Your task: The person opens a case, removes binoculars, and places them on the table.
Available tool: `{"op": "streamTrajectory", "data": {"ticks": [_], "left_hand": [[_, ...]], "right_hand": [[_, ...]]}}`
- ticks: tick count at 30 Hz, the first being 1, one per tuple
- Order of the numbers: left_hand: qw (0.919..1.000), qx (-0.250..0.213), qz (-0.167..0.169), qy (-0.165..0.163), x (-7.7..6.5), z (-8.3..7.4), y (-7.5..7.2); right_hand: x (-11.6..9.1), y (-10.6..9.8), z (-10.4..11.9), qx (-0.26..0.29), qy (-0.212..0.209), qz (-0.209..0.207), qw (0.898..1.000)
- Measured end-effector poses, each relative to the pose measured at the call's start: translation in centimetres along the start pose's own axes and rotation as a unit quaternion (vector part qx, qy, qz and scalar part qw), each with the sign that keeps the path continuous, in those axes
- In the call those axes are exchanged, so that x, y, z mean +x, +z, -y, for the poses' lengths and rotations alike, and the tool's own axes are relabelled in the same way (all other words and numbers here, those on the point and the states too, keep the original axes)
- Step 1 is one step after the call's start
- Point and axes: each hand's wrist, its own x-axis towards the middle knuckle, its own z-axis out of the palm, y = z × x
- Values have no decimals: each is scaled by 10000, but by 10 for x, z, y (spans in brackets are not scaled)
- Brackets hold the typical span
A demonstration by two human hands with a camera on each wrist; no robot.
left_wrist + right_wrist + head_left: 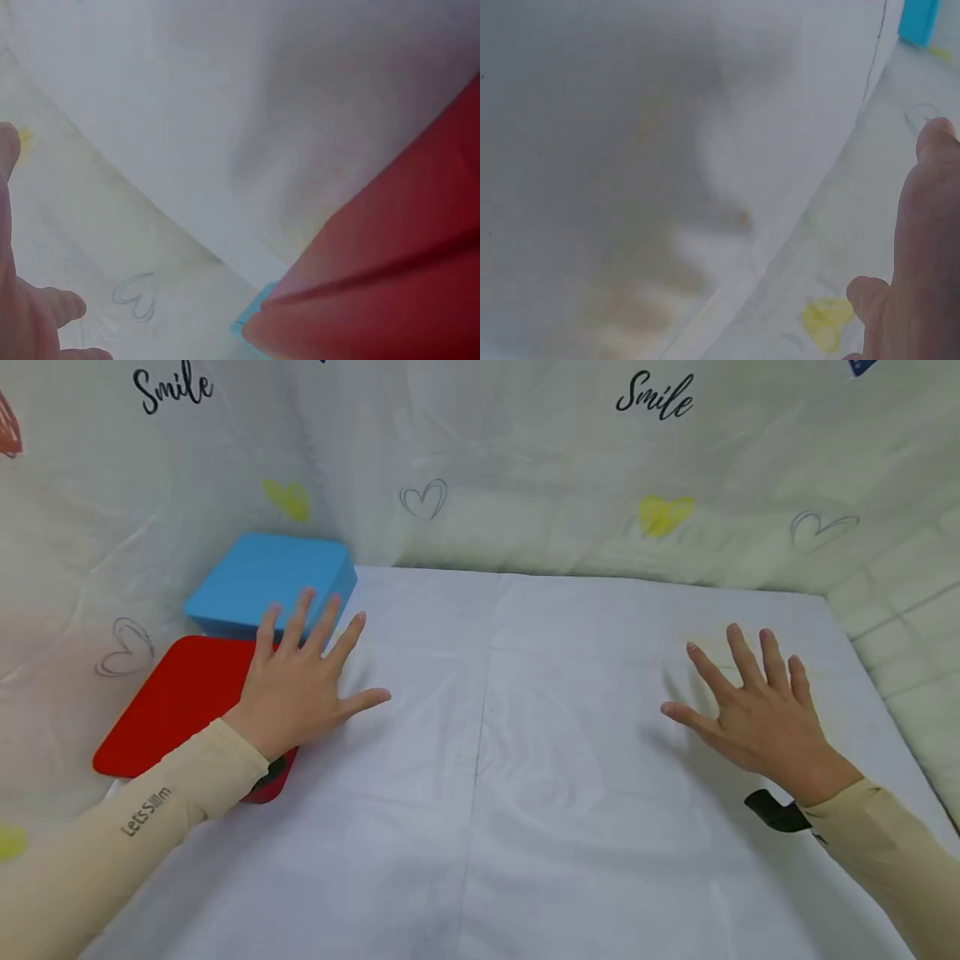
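Note:
My left hand (295, 689) is spread wide, palm down, in front of a red flat box-like thing (187, 702) and a blue box (277, 578) at the table's left side. In the head view it covers part of both; nothing is in its fingers. In the left wrist view, the red thing (390, 262) fills the lower right, with a bit of the blue box (259, 311) beyond it. My right hand (765, 722) hovers over the right part of the white tabletop, fingers spread, holding nothing. The right wrist view shows its fingers (930, 247) at the right edge.
A white cloth (420, 827) with fold lines covers the table. Behind and to the left hangs a pale curtain (517, 468) printed with hearts and "Smile". A white tiled wall (915, 635) stands along the right side. Each wrist carries a dark band (776, 812).

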Motion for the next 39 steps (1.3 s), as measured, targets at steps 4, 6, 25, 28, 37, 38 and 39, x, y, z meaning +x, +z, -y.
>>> {"op": "streamTrajectory", "data": {"ticks": [4,6,25,28,37,38,39], "left_hand": [[9999,103,-76,15,-8,10,-11],[9998,159,-154,14,-13,15,-15],[9985,15,-517,154,-16,40,-22],[9981,27,-585,216,-17,43,-22],[9999,8,-117,113,-18,50,-21],[9998,-3,-131,115,-19,51,-20],[9998,-24,-144,111,-19,52,-19]], "right_hand": [[2,0,1,61,-11,22,10000],[3,-1,2,57,-18,-16,10000],[13,-10,21,357,-74,-365,9987],[16,-9,26,423,-113,-419,9982],[30,-14,53,872,-210,-302,9955],[31,-14,57,888,-243,-311,9953],[32,-15,60,893,-275,-324,9951]]}}
